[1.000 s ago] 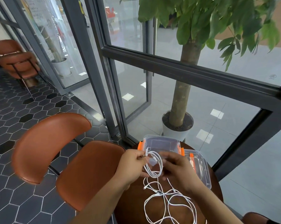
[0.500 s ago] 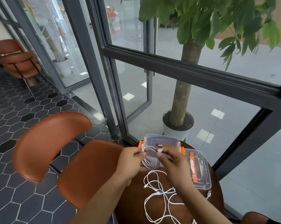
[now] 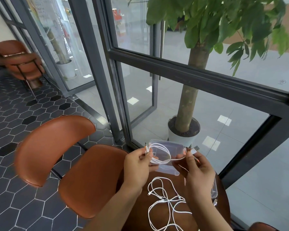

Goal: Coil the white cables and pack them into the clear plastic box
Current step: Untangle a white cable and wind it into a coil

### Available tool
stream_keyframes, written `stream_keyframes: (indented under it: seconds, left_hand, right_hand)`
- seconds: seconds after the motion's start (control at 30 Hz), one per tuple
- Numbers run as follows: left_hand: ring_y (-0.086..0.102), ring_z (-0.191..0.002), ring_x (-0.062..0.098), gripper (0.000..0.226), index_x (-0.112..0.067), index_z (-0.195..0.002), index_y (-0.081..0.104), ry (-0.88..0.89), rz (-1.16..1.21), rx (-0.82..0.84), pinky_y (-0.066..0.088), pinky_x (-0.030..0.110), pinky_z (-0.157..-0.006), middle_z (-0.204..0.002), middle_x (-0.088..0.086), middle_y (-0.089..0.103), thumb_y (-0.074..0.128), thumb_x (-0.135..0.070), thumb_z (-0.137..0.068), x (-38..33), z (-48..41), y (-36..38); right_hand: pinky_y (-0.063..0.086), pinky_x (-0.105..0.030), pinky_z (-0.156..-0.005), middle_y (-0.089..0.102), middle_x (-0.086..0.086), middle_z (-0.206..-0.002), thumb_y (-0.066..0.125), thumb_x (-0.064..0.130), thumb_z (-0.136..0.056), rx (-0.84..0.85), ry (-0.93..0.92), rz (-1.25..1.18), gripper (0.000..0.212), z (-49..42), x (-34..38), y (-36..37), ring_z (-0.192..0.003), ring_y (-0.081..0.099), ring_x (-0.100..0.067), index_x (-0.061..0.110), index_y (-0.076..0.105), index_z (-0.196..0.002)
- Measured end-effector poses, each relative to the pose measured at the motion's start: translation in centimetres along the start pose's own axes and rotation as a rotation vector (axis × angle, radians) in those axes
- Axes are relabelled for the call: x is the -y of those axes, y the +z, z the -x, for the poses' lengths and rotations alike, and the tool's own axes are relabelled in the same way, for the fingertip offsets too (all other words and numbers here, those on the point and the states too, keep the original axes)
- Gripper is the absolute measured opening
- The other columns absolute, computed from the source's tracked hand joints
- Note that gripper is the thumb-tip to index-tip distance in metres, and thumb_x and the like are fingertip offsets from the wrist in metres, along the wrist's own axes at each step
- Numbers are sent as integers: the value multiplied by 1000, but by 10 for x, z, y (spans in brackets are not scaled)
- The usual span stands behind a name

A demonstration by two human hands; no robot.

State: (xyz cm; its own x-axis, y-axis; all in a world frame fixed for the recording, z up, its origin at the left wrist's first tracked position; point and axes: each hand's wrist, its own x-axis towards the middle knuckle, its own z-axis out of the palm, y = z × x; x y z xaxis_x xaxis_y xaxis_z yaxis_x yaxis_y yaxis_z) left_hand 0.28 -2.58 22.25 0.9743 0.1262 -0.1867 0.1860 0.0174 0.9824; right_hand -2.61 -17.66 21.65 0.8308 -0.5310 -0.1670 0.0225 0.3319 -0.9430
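Evidently limp and springy, the white cable (image 3: 158, 161) coil is pinched by the left hand (image 3: 137, 165) grip at nine o'clock, its tail by the right hand (image 3: 198, 170).

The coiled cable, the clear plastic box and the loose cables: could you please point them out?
coiled cable (image 3: 159, 161), head view, lower arc of the loop.
clear plastic box (image 3: 177, 148), head view, bare upper-right part.
loose cables (image 3: 163, 200), head view, connectors mid-tangle.

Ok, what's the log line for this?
left hand: holds coiled cable | right hand: pinches its end | loose cables: on table | box: behind coil
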Motion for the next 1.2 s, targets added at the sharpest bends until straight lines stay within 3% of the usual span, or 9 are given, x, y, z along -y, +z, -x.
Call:
stream_keyframes:
  seconds: [0.1, 0.23, 0.33, 0.53, 0.8, 0.93, 1.0, 1.1, 1.2]
  left_hand:
    - [77, -83, 27, 20, -9, -111, 73, 18, -40, 23, 62, 29, -64, -93, 11, 77, 61, -3, -97, 5, 1, -1]
    - [77, -80, 28, 21, -3, -114, 72, -27, -76, 99, 65, 38, -70, -95, 17, 76, 59, -1, -98, 7, -2, -8]
    - [77, -78, 28, 21, 0, -113, 72, -51, -103, 188, 64, 34, -67, -89, 14, 77, 57, 1, -98, 3, -4, -13]
    - [77, -78, 27, 21, 1, -113, 72, -20, -190, 302, 63, 33, -62, -93, 18, 77, 56, 0, -99, 0, -4, -14]
    - [75, -75, 42, 19, -1, -109, 73, -94, -337, 311, 64, 47, -69, -89, 28, 73, 58, -4, -99, 8, -2, -13]
    - [74, -62, 35, 27, -15, -85, 79, -29, -526, 337, 64, 49, -61, -70, 11, 75, 56, -3, -96, 13, 0, -13]
    - [74, -58, 31, 31, -17, -80, 78, -14, -593, 352, 64, 47, -60, -69, 8, 75, 54, -4, -94, 15, 0, -14]
    - [74, -58, 29, 26, -15, -86, 78, -10, -621, 375, 63, 49, -61, -75, 13, 75, 55, -9, -95, 18, -2, -17]
    - [73, -56, 26, 21, -10, -83, 74, 21, -669, 403, 61, 52, -61, -73, 13, 73, 58, -15, -95, 20, -5, -21]
  right_hand:
    - [65, -43, -66, 70, -30, -80, 60, 8, -98, 118, 119, 153, 16, -19, -10, -6, -66, 73, -35, -1, 68, -109]
    - [60, -61, -75, 74, -13, -69, 74, 16, -85, 356, 49, 488, 15, -34, -5, -10, -68, 74, -37, 10, 70, -98]
    - [60, -61, -75, 76, -12, -74, 70, 14, -93, 509, 77, 495, 11, -38, 3, -9, -72, 74, -36, 11, 79, -87]
    - [58, -52, -88, 74, -20, -94, 65, 3, -92, 844, 293, 404, 17, -46, 5, -13, -84, 71, -32, 3, 76, -105]
    - [56, -40, -72, 69, -26, -83, 70, -5, -76, 599, 470, 1, 29, -23, -24, -12, -71, 66, -32, -6, 68, -105]
    - [51, -35, -61, 64, -27, -83, 53, 10, -100, 479, 500, -64, 23, -8, -37, -8, -64, 58, -27, -5, 69, -100]
    - [50, -37, -66, 65, -26, -84, 62, 19, -95, 514, 457, -23, 25, -4, -37, -8, -68, 60, -29, -3, 71, -102]
    - [57, -42, -72, 73, -22, -89, 75, -4, -70, 575, 338, 146, 39, -2, -35, -14, -75, 70, -32, 2, 67, -108]
    - [61, -46, -78, 78, -13, -88, 75, -7, -78, 589, 166, 390, 36, 0, -35, -16, -82, 75, -35, 11, 64, -107]
